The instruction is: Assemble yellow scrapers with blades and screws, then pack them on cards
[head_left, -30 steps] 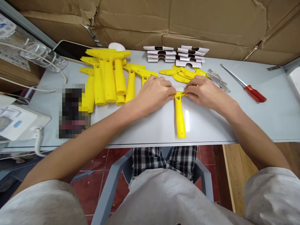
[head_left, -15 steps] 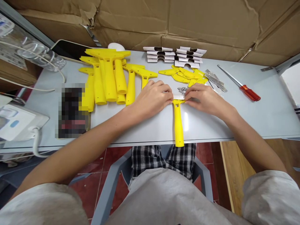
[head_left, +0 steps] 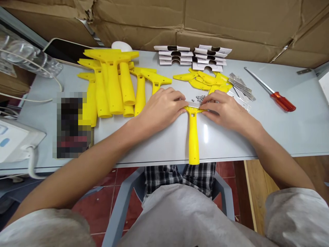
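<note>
A yellow scraper handle (head_left: 194, 137) lies with its T-shaped head away from me and its grip end over the table's front edge. Along the head sits a flat metal blade (head_left: 194, 105). My left hand (head_left: 164, 106) is closed at the left end of the head and blade, thumb and fingers pinching. At the other end my right hand (head_left: 222, 108) pinches likewise, its fingertips partly hiding the blade. Just beyond the blade is a small pile of screws (head_left: 199, 98). Yellow plastic cover pieces (head_left: 205, 80) and loose metal blades (head_left: 241, 87) lie behind my right hand.
Several yellow scraper handles (head_left: 115, 85) are stacked at left, near a pixelated object (head_left: 72, 137). Folded white cards (head_left: 176, 58) stand at the back against a cardboard box (head_left: 144, 20). A red-handled screwdriver (head_left: 282, 101) lies right. A white power strip (head_left: 20, 140) is far left.
The view has shifted slightly. My fingers have shifted along the scraper head, showing more of its left end. Both hands remain at the blade.
</note>
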Demonstrator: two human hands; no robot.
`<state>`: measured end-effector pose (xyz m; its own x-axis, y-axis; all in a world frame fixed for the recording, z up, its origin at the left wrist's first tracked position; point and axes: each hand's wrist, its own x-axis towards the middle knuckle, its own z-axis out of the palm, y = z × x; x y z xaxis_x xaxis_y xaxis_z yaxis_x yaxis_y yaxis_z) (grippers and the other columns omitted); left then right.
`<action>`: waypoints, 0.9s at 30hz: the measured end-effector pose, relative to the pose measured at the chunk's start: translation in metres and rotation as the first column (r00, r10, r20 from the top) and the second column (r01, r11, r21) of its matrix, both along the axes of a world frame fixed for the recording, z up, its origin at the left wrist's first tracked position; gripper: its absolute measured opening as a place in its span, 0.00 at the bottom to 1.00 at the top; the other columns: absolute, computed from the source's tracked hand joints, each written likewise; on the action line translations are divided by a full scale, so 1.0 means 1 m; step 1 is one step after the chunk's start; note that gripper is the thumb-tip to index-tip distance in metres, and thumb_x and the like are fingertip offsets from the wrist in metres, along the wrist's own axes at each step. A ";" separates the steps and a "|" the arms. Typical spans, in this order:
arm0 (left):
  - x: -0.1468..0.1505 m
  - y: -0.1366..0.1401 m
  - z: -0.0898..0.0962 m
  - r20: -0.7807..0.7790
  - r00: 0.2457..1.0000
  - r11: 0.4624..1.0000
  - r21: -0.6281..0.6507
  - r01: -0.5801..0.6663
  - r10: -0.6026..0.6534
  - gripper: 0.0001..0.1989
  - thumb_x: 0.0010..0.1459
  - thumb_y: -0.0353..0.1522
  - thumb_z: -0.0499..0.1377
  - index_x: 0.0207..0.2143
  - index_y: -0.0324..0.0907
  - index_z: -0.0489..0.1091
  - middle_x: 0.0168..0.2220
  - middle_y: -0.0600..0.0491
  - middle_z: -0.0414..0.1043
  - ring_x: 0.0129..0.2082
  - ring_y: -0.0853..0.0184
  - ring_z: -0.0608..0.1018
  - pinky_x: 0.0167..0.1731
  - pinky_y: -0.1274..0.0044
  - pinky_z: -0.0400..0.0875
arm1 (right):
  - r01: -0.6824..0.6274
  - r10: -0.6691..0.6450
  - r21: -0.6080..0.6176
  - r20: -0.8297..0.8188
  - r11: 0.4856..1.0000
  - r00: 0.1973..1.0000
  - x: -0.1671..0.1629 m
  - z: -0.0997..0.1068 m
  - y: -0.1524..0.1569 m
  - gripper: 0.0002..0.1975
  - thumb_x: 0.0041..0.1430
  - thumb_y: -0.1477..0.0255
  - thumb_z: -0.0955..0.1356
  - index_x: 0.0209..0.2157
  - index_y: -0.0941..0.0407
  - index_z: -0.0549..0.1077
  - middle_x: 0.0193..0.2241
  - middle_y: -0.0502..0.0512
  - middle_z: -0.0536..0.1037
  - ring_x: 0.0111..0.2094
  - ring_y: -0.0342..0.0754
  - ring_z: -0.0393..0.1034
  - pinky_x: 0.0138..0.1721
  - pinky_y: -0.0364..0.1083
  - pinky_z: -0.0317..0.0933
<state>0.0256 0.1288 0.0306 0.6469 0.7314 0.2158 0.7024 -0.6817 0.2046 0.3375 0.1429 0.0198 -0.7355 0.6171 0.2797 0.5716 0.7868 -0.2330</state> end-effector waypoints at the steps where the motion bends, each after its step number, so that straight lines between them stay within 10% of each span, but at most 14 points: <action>1: -0.001 -0.001 0.000 0.007 1.000 1.000 -0.002 -0.002 0.002 0.17 0.82 0.32 0.61 0.61 0.46 0.89 0.57 0.42 0.90 0.58 0.47 0.88 0.59 0.55 0.81 | 0.001 -0.001 0.006 -0.007 1.000 1.000 0.000 -0.001 0.000 0.18 0.85 0.65 0.68 0.58 0.55 0.90 0.56 0.62 0.84 0.55 0.52 0.76 0.59 0.54 0.71; 27: -0.007 -0.004 -0.004 0.087 0.996 1.000 0.004 0.006 -0.007 0.17 0.83 0.36 0.60 0.51 0.45 0.91 0.58 0.43 0.89 0.58 0.47 0.87 0.61 0.54 0.82 | -0.002 0.007 0.147 -0.035 0.989 0.999 0.012 0.000 -0.002 0.17 0.85 0.63 0.69 0.55 0.52 0.91 0.51 0.60 0.82 0.51 0.48 0.74 0.53 0.49 0.68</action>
